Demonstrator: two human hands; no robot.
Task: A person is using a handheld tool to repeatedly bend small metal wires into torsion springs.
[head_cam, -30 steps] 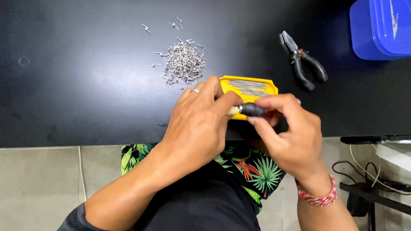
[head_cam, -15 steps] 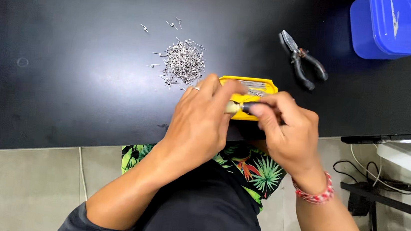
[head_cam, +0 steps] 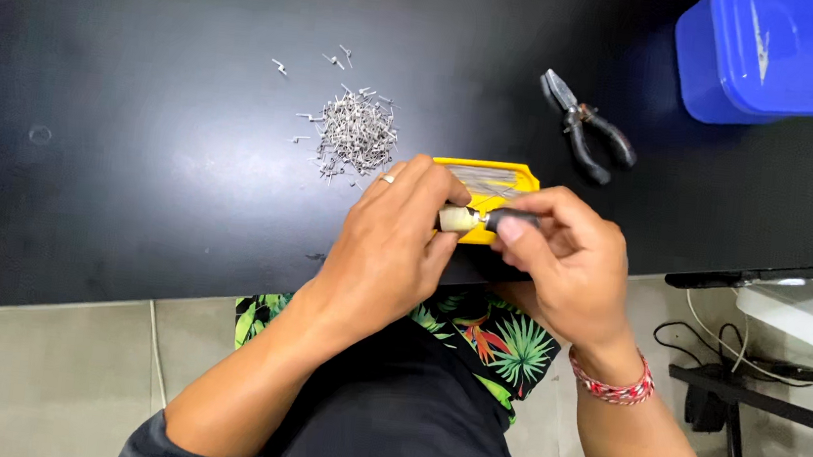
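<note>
Gripping small brass piece (head_cam: 457, 219): left hand (head_cam: 395, 247), right hand (head_cam: 562, 263).

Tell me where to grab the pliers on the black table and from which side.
Take the pliers by the two dark handles, coming from the near right. They lie flat, jaws pointing up-left toward the far edge, handles splayed toward the right hand, with bare table around them.

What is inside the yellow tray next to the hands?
The yellow tray holds thin silvery metal pieces at its far end. The left hand and right hand cover its near part, so anything there is hidden.
</note>
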